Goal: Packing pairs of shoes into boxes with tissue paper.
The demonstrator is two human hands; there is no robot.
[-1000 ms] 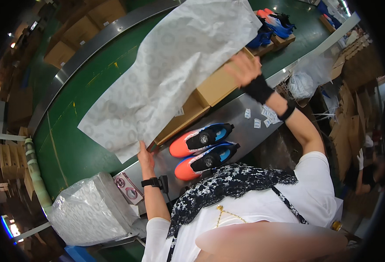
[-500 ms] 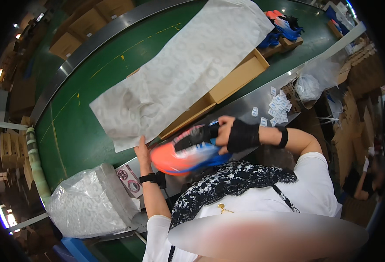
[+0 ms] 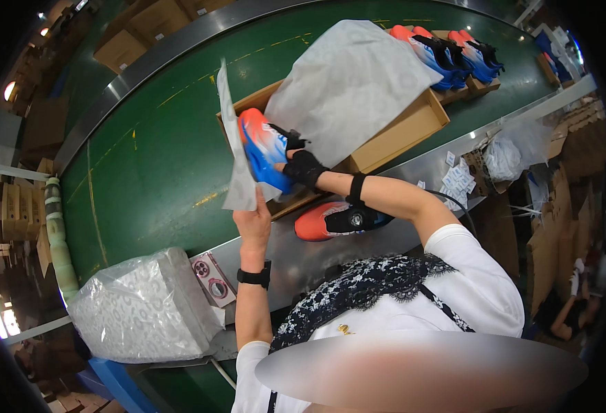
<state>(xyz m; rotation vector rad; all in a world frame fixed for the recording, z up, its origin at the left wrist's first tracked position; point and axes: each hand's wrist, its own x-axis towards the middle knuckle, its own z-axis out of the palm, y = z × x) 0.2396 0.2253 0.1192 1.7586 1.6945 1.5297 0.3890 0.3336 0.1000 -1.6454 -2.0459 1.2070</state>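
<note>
My right hand (image 3: 303, 168), in a black fingerless glove, grips an orange, white and blue sneaker (image 3: 265, 148) by its heel end. The sneaker rests over the left end of an open cardboard shoebox (image 3: 406, 134), on patterned wrapping paper (image 3: 351, 76) that drapes across the box. My left hand (image 3: 253, 224) pinches the near edge of the paper's left flap, which stands up beside the toe. Nearer to me, below my right forearm, another sneaker (image 3: 327, 221) with a black upper and orange toe lies on the metal ledge (image 3: 279, 265). My right fingertips are partly hidden behind the shoe.
Several matching sneakers (image 3: 447, 58) stand on boxes at the far right of the green conveyor belt (image 3: 158, 165). Small white sachets (image 3: 458, 180) lie on the ledge, next to a plastic bag (image 3: 504, 157). A plastic-wrapped paper stack (image 3: 145, 306) and a pink-and-white box (image 3: 213, 279) are at the near left.
My right hand has carried a sneaker away from my body onto the paper over the box. The paper's left end is now raised in my left hand. A second sneaker shows on the ledge.
</note>
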